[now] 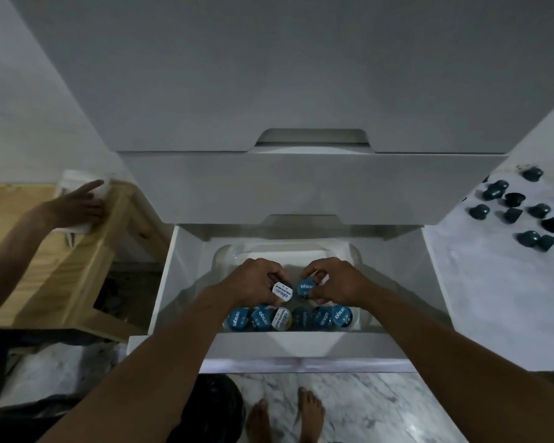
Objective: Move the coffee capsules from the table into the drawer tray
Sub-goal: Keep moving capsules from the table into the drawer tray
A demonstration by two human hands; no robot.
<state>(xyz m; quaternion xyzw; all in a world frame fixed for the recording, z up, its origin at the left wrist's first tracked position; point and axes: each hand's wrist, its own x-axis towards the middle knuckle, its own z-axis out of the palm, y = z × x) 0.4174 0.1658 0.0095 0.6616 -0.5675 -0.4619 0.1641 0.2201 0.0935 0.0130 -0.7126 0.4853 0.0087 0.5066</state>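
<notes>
Both my hands are inside the open white drawer (pixel 186 282), over a clear plastic tray (pixel 359 260). My left hand (pixel 253 282) grips a white-lidded coffee capsule (pixel 282 291). My right hand (pixel 336 282) grips a blue-lidded capsule (pixel 306 288). The two capsules are held side by side just above the tray. A row of several capsules (pixel 288 318), mostly blue-lidded with one white, stands along the tray's near edge. Several dark capsules (pixel 525 209) lie scattered on the white table (pixel 493 298) to the right.
Closed white drawers (pixel 301 187) rise above the open one. A wooden stand (pixel 77 257) is at the left, where another person's hand (pixel 77 206) rests on a white object. My bare feet (pixel 285 417) stand on a marble floor below the drawer front.
</notes>
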